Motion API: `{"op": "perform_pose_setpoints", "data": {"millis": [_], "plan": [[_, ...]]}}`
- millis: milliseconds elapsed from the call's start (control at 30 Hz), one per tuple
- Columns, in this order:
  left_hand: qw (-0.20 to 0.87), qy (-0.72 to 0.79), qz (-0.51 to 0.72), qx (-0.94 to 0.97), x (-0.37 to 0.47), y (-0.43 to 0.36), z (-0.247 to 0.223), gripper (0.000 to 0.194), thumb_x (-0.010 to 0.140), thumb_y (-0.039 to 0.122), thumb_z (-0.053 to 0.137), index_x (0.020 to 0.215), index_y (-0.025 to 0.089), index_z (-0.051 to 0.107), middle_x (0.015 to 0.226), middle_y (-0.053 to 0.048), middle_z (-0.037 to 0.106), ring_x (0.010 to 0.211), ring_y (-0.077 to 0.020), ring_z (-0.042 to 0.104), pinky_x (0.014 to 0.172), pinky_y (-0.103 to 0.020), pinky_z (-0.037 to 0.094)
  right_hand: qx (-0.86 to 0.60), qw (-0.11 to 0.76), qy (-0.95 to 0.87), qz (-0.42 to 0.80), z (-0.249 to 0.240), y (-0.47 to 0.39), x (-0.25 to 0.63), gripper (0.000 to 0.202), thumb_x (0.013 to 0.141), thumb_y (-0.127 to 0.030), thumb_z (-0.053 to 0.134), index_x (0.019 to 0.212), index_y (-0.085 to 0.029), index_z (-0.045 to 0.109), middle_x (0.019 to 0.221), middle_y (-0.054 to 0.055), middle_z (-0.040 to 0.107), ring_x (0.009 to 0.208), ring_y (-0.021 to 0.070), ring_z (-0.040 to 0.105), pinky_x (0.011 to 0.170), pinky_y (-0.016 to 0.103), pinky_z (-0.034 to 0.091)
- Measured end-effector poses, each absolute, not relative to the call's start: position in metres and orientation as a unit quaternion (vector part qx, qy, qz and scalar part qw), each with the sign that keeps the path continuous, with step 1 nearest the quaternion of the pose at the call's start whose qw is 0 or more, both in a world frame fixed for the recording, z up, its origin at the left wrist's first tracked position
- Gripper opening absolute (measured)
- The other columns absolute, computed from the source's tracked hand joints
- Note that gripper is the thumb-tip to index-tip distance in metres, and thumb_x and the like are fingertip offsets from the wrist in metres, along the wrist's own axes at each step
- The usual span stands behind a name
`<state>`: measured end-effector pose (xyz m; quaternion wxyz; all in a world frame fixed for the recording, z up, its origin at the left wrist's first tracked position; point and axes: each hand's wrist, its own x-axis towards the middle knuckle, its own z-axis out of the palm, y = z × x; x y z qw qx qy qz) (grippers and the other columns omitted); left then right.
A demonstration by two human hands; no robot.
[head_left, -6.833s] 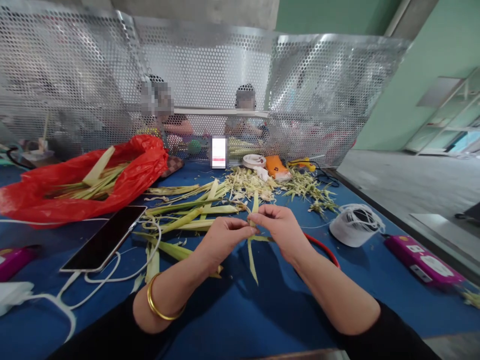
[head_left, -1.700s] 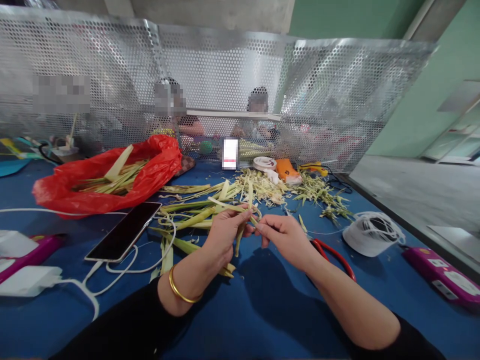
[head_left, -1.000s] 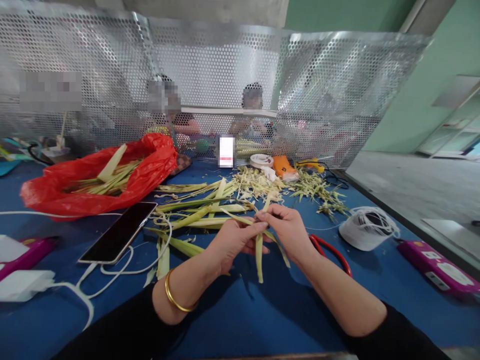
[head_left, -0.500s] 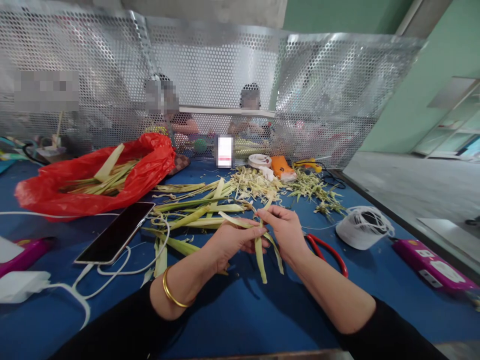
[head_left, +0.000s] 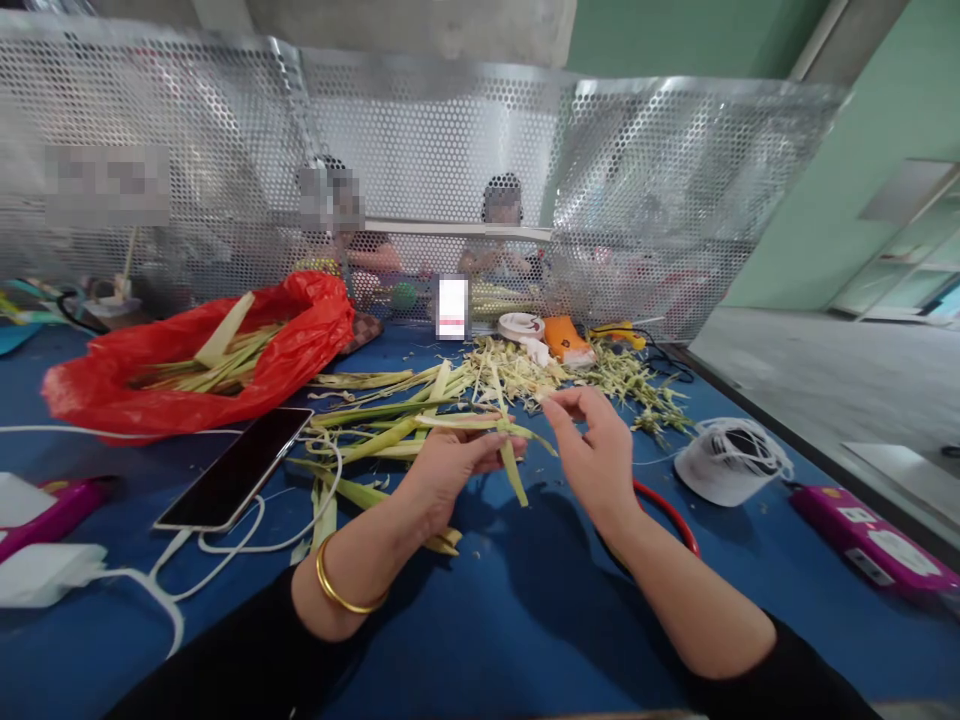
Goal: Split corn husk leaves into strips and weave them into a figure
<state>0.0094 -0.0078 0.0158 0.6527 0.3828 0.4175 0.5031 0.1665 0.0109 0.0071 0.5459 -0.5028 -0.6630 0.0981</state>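
My left hand [head_left: 450, 465], with a gold bangle at its wrist, pinches several pale green leaf strips [head_left: 512, 472] that cross one another in a small knot-like shape. The strip ends stick out up, down and to both sides. To the right, my right hand [head_left: 596, 440] is raised apart from the crossing, its thumb and forefinger brought together. Whether something thin sits between those fingertips cannot be made out. One strip end points toward this hand. Behind my left hand, more long leaf strips [head_left: 386, 438] lie in a loose bundle on the blue table [head_left: 450, 640].
A red plastic bag [head_left: 300, 345] of leaf strips stands at left, near a phone [head_left: 236, 470] with white cables. Shredded leaf scraps [head_left: 637, 385] spread behind my hands. At right are a white string spool [head_left: 727, 460], a red handle [head_left: 671, 515] and a purple box [head_left: 874, 540]. Behind a perforated screen [head_left: 637, 180] sit two people.
My right hand has let go of the crossed strips and drawn away to the right. My left hand has shifted slightly left and up, still pinching them.
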Motion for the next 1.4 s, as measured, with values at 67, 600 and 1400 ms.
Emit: {"op": "perform_pose_setpoints", "data": {"millis": [67, 600, 1400], "plan": [[0.648, 0.404, 0.533, 0.364, 0.008, -0.006, 0.018, 0.026, 0.069, 0.015, 0.074, 0.094, 0.012, 0.069, 0.087, -0.009, 0.075, 0.084, -0.0215, 0.07, 0.084, -0.035, 0.053, -0.488, 0.492, -0.717, 0.078, 0.009, 0.004, 0.164, 0.027, 0.089, -0.036, 0.053, 0.07, -0.02, 0.063, 0.07, 0.001, 0.061, 0.07, 0.0158, 0.056, 0.069, 0.028, 0.039], [0.623, 0.406, 0.605, 0.285, 0.011, -0.002, 0.005, 0.02, 0.062, 0.006, 0.074, 0.082, 0.01, 0.07, 0.08, -0.007, 0.072, 0.072, -0.0156, 0.067, 0.067, -0.026, 0.055, -0.407, 0.37, -0.815, 0.181, 0.002, -0.001, 0.152, 0.032, 0.084, -0.02, 0.056, 0.054, -0.019, 0.044, 0.061, -0.003, 0.049, 0.059, 0.0116, 0.048, 0.056, 0.024, 0.032], [0.75, 0.347, 0.497, 0.265, -0.001, 0.0, 0.016, 0.017, 0.074, 0.022, 0.072, 0.089, 0.015, 0.067, 0.05, 0.008, 0.045, 0.044, -0.0051, 0.045, 0.047, -0.017, 0.044, -0.44, 0.485, -0.684, 0.321, 0.009, 0.015, 0.165, 0.019, 0.085, -0.03, 0.053, 0.089, -0.019, 0.068, 0.089, 0.004, 0.069, 0.086, 0.0184, 0.061, 0.079, 0.031, 0.046]]}}
